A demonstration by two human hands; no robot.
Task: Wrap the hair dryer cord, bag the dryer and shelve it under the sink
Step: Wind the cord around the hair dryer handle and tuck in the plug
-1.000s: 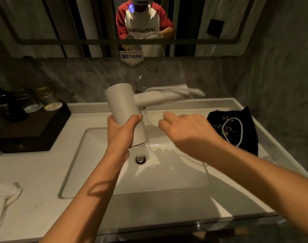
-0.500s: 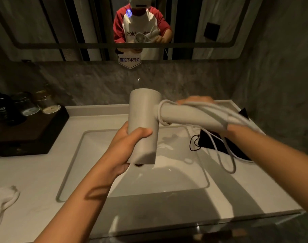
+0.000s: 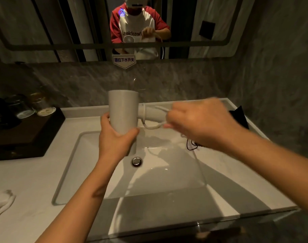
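I hold a pale grey hair dryer above the sink basin. My left hand grips the lower part of its barrel, which stands upright. The handle points right, with a loop of white cord around its base. My right hand is closed on the cord at the handle and is blurred by motion. A slack length of cord hangs down over the basin. The black drawstring bag lies on the counter at the right, mostly hidden behind my right hand.
A dark wooden tray with glasses and jars stands at the counter's left. A white cloth lies at the front left edge. The drain plug sits mid-basin. A mirror above reflects a person. Grey stone wall closes the right side.
My right hand has come round from behind the handle to its near side, carrying the cord. The dryer barrel has shifted slightly left and stands more upright.
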